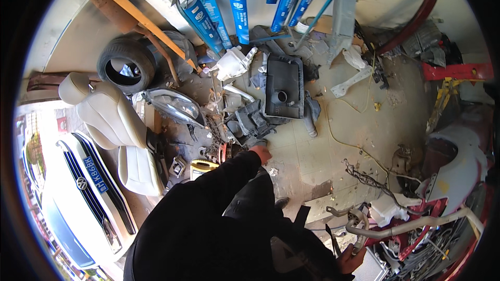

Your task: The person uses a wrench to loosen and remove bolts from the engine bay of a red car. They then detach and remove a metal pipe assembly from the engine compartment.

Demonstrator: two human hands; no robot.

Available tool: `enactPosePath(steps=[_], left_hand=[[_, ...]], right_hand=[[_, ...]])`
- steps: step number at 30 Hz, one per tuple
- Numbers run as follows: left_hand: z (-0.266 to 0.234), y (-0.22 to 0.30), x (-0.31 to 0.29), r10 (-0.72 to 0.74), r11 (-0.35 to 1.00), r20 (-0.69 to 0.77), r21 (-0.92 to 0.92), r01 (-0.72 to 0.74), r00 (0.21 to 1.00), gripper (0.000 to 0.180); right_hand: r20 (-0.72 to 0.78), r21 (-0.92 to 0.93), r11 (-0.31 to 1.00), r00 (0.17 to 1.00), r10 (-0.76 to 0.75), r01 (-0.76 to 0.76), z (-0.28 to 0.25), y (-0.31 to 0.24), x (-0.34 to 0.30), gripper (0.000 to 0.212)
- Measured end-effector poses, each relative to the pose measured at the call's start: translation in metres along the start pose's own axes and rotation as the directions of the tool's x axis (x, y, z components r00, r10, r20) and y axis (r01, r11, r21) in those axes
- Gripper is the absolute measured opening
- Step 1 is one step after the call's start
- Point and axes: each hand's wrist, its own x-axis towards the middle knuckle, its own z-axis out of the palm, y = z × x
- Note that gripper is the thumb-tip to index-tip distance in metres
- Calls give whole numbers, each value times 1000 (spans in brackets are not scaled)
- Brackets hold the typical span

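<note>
My left hand [261, 154] reaches out from a black sleeve beside my dark trouser leg. Its fingers look curled in; whatever they may hold is hidden. Close to it lie dark plastic car parts [251, 118] and a black box-shaped housing [284, 88] with a round port. At the lower right my right hand [350, 260] is closed around something partly hidden, with a dark slim piece [332, 239] and a pale metallic piece showing beside it. Just past that hand is a bent metal pipe [411, 233].
At left stand a beige car seat [112, 109], a tyre [126, 66] and a headlight [174, 105]. Blue boxes [238, 13] hang on a rack at the back. A yellow cable [359, 148] crosses the floor. Car body panels [453, 151] crowd the right; a white car [86, 198] stands outside.
</note>
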Motion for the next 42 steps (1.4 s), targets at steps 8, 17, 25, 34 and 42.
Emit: enactPosePath(steps=[8,17,25,34,42], left_hand=[[-75,-121,196,-462,862,-414,-417,287,784,36],[-145,-184,378,-475,876,-594,-390,283,650,52],[-156,-229,494,-488,777,-472,-618,119,734,78],[-163,-262,547,-398,667,-338,-744,16,853,101],[-163,-236,520,-400,907,-646,-178,380,650,79]], right_hand=[[276,29,999,961,14,-23,129,-53,101,28],[509,-79,996,861,3,43,258,-41,133,27],[633,-116,982,773,-40,146,298,-24,133,24],[685,-201,975,725,71,94,312,-20,141,28],[678,-138,987,734,37,77,317,-2,141,25]])
